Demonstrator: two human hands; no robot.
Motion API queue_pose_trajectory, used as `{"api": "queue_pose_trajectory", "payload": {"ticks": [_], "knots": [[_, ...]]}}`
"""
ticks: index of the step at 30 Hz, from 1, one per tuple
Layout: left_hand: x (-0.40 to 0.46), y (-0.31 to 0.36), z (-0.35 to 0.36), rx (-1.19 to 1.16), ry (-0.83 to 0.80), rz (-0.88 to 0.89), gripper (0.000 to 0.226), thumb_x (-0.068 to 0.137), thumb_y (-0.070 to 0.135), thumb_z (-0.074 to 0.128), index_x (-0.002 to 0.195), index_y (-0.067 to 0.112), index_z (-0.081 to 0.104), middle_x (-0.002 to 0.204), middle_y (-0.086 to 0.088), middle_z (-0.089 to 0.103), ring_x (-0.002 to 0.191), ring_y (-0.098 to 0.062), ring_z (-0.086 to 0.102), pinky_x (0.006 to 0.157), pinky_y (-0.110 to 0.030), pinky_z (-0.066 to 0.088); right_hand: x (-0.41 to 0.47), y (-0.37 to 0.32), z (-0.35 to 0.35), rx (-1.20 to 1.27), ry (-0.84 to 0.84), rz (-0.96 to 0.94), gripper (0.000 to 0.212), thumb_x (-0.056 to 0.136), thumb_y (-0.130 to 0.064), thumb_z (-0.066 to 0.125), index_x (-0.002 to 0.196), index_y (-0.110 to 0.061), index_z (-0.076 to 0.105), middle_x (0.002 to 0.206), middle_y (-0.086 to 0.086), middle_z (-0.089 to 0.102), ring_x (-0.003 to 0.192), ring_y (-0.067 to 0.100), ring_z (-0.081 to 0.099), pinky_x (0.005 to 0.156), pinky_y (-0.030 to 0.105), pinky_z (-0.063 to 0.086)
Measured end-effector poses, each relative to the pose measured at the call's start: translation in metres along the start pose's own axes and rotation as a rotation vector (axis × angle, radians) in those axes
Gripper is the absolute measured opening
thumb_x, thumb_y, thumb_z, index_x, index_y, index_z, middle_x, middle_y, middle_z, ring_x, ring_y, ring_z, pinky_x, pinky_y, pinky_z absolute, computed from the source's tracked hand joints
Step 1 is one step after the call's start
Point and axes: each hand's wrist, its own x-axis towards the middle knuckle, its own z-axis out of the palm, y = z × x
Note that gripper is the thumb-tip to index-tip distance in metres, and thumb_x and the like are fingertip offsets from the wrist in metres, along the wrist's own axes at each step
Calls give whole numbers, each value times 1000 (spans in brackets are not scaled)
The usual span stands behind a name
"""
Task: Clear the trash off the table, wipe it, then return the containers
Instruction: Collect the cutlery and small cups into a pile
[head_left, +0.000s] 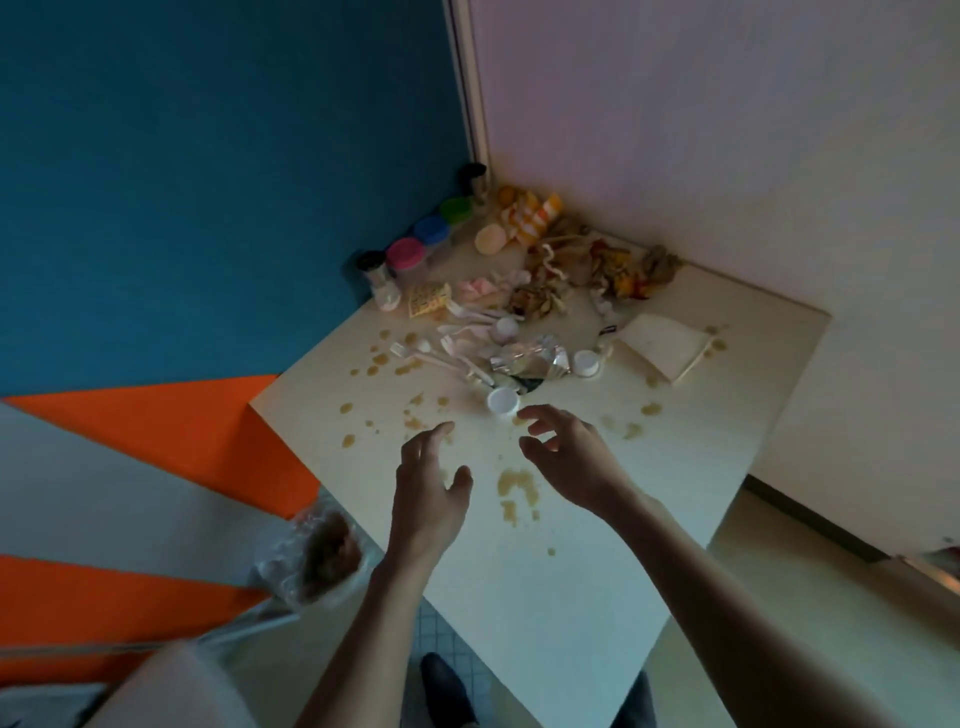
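A cream table (571, 597) stands in the corner, spattered with brown sauce (517, 486). Trash covers its far half: crumpled wrappers (587, 260), white plastic cutlery (457, 348), a crushed clear bag (530, 361), small white cups (503, 401), a flat white box (662, 348). Lidded containers stand along the blue wall, with pink (406, 255), blue (432, 229) and green (457, 209) lids. My left hand (431, 491) and my right hand (566, 457) hover over the table's middle, fingers spread, holding nothing. The right fingertips are just short of the nearest white cup.
A clear plastic bag with brown waste (317, 556) hangs off the table's left edge. Two black-capped shakers (375, 270) (475, 176) stand by the containers. White walls close the far and right sides. My shoe (447, 691) shows below on tiled floor.
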Motion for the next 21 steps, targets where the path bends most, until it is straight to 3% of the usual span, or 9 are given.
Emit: {"api": "queue_pose_trajectory", "payload": {"ticks": [5, 9, 16, 21], "knots": [[3, 56, 62, 46, -65, 21, 55, 97, 24, 63, 146, 33, 40, 150, 4, 35, 138, -21, 38, 105, -27, 34, -5, 48, -66, -33, 31, 9, 35, 94, -31, 60, 129, -31, 58, 118, -2, 61, 91, 13, 65, 81, 27, 51], [18, 81, 95, 73, -108, 39, 55, 98, 25, 61, 147, 34, 38, 154, 5, 31, 135, -22, 40, 96, -24, 35, 4, 76, -102, -73, 52, 15, 37, 94, -29, 61, 131, -29, 57, 122, 1, 60, 95, 15, 64, 84, 30, 51], [63, 100, 129, 126, -119, -11, 55, 96, 28, 58, 146, 37, 37, 153, 1, 33, 133, -27, 41, 103, -42, 45, 36, 99, -135, -140, 38, 24, 39, 92, -25, 62, 131, -27, 56, 129, 3, 56, 107, 16, 61, 88, 29, 47], [114, 116, 150, 172, -95, -12, 55, 91, 30, 58, 144, 31, 43, 149, -2, 41, 131, -28, 46, 103, -45, 46, 83, 108, -152, -193, -10, 18, 44, 91, -27, 63, 134, -32, 53, 134, 1, 51, 115, 20, 58, 95, 34, 49]]}}
